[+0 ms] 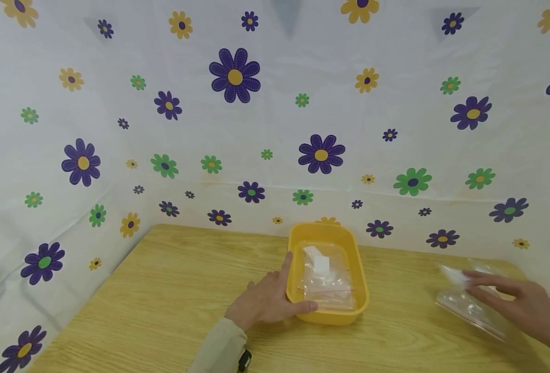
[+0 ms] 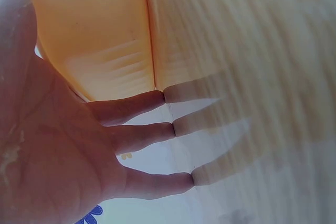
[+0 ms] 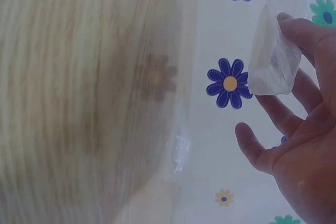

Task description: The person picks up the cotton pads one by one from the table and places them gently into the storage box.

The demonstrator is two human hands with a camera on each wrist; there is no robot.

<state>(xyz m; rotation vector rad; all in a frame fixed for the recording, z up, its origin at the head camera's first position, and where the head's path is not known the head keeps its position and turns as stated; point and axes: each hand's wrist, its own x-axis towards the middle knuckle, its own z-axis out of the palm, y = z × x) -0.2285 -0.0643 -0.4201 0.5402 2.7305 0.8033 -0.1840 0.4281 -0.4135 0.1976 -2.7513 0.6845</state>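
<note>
**Clear bags in a yellow tub, another pinched at the right**

The yellow tub point(image 1: 333, 317) stands upright on the wooden table point(image 1: 186, 290), near its far edge and right of the middle. Inside, clear plastic bags point(image 1: 326, 292) lie flat and overlapping on the bottom; a white square point(image 1: 321, 264) shows toward their far end, though whether it lies on or in a bag I cannot tell.

The left hand point(image 1: 268, 300) rests against the tub's left side with fingers straight, its thumb over the near left rim, steadying rather than clenching it.

Well apart to the right, the right hand point(image 1: 526, 305) pinches a clear plastic bag point(image 3: 262, 72) between thumb and fingers above the table. Blur hides that bag's contents. A flowered cloth point(image 1: 265, 124) rises behind the table.
</note>
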